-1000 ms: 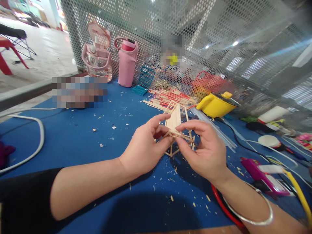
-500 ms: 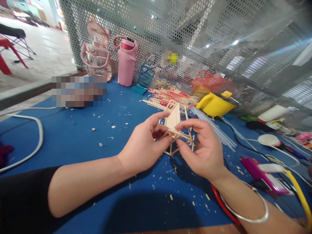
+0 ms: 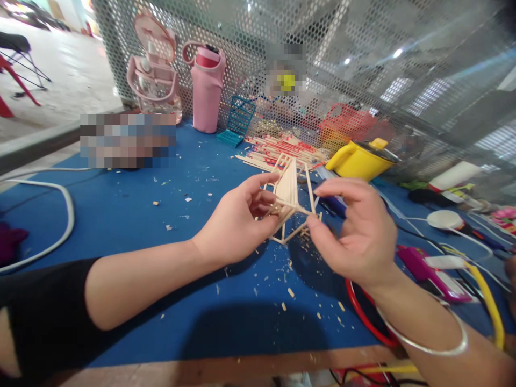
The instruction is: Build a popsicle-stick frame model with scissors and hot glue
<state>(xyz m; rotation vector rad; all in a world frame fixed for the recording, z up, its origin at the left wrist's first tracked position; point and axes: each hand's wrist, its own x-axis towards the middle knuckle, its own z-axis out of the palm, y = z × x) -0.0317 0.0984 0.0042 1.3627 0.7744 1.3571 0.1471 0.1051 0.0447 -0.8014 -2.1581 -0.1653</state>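
Beyond, perforated screen point(image 3: 242, 32); beneath, blue tabletop point(image 3: 121, 215); left fingers point(image 3: 264, 228) tight on stick-frame point(image 3: 287, 185), right fingers point(image 3: 341, 188) apart.

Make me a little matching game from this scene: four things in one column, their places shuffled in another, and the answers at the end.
Things:
1. Openwork frame of pale wooden sticks
2. Tall pink bottle with a carrying loop
3. Yellow pot with a side handle
4. Thin silver-coloured bangle

Places:
A. Just left of the teal lattice stand
B. Around the person's right forearm
C. In the fingers of the person's left hand
D. Just right of the heap of red-marked pale sticks

Pairs: 1-C, 2-A, 3-D, 4-B
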